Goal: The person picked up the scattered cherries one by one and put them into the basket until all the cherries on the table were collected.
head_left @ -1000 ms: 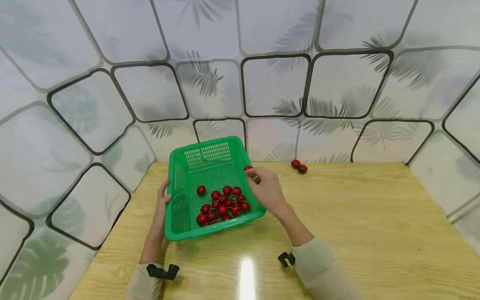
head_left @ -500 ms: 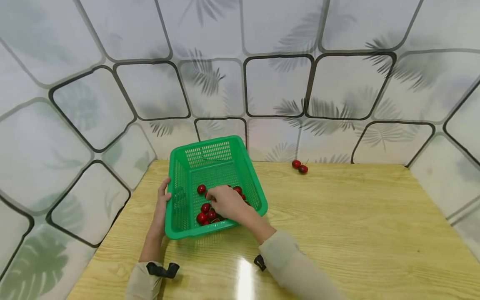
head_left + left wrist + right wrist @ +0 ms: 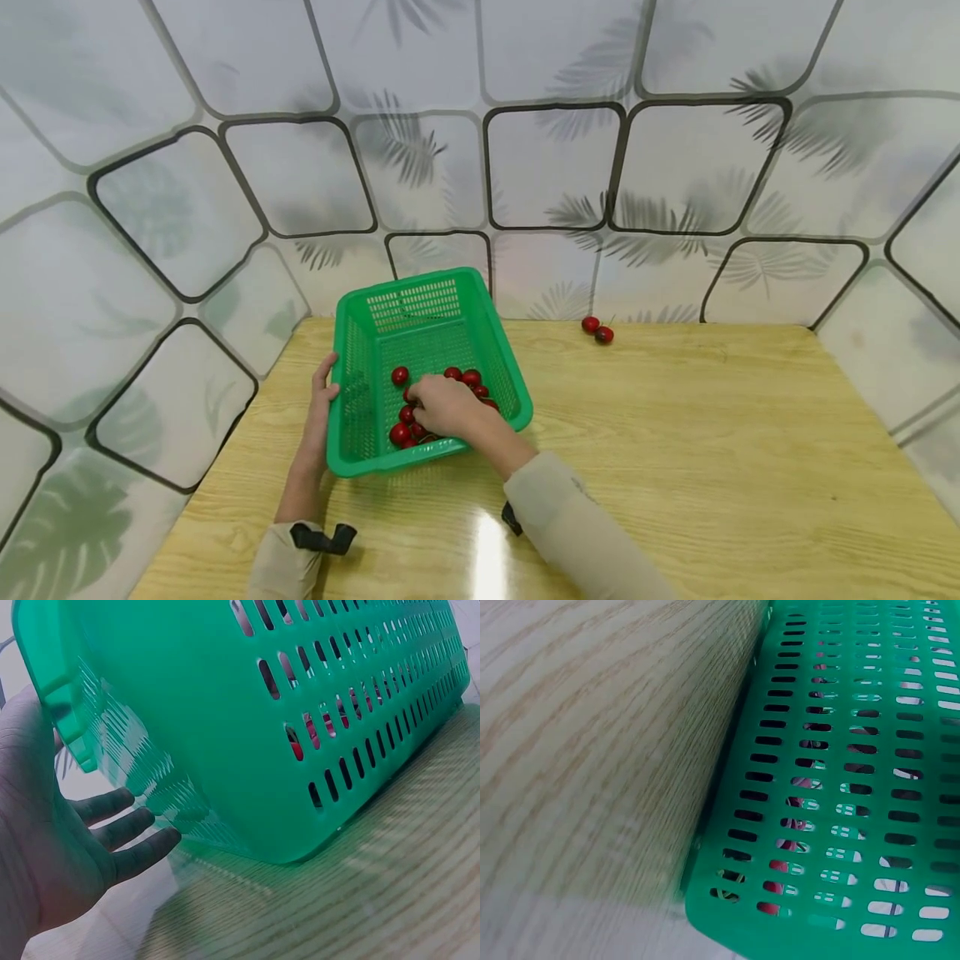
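A green plastic basket point(image 3: 506, 358) stands on the wooden table with several red cherries point(image 3: 400, 434) in its near part. My left hand point(image 3: 318, 417) touches its left side; in the left wrist view, several fairly straight fingers point(image 3: 142, 855) reach against the outer wall, and the thumb is mostly hidden behind the rim. My right hand point(image 3: 450, 408) is down inside the basket, over the pile. Its bent fingers pinch a cherry point(image 3: 407, 394), only partly visible at the fingertips. The right wrist view shows the slotted basket wall, not the hand.
Two more cherries point(image 3: 597, 329) lie together on the table at the back, right of the basket. A patterned wall covering point(image 3: 555, 167) rises behind the table point(image 3: 712, 450). Black wrist straps point(image 3: 324, 538) sit at the cuffs.
My right hand has moved left and down from the basket's right rim into the basket, carrying a cherry to the pile. Over the last half second it has barely moved. The left hand stays put.
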Action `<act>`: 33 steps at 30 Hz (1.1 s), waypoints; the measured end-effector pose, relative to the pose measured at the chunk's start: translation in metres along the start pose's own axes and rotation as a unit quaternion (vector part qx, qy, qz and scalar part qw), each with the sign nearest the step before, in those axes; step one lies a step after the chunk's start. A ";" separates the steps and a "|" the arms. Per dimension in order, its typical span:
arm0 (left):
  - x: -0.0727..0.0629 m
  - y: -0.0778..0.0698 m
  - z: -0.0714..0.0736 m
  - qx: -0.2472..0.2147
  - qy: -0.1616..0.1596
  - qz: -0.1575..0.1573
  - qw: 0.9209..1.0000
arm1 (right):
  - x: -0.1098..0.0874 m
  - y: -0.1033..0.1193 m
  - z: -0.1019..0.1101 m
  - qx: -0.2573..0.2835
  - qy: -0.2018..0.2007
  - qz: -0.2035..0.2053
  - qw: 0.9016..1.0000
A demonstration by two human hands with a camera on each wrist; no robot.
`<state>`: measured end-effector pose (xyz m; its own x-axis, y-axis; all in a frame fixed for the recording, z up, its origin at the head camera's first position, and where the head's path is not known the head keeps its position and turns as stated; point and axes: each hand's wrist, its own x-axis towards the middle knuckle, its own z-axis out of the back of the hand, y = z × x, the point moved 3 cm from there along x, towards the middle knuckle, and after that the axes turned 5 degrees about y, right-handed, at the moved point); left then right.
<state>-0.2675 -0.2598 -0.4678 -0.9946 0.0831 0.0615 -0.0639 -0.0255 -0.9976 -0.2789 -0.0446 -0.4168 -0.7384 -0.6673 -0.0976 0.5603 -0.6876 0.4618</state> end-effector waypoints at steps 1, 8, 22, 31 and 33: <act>0.000 0.000 0.000 0.001 0.000 -0.001 1.000 | 0.000 -0.001 0.000 0.001 0.003 -0.001 1.000; 0.000 -0.002 0.000 0.001 0.000 -0.007 1.000 | 0.000 -0.002 0.001 0.000 -0.003 -0.015 1.000; 0.000 -0.001 0.000 0.000 0.003 -0.005 1.000 | -0.003 -0.001 0.002 0.014 -0.042 -0.016 0.999; 0.000 -0.002 0.000 0.003 0.003 -0.004 1.000 | -0.003 -0.001 0.004 0.028 -0.066 -0.009 0.997; 0.000 -0.001 0.000 0.003 0.003 -0.003 1.000 | -0.004 -0.001 0.004 0.034 -0.069 -0.008 0.997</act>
<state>-0.2674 -0.2601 -0.4664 -0.9937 0.0895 0.0672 -0.0702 -0.0312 -0.9970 -0.2781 -0.0401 -0.4136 -0.7945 -0.6071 0.0137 0.5241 -0.6742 0.5203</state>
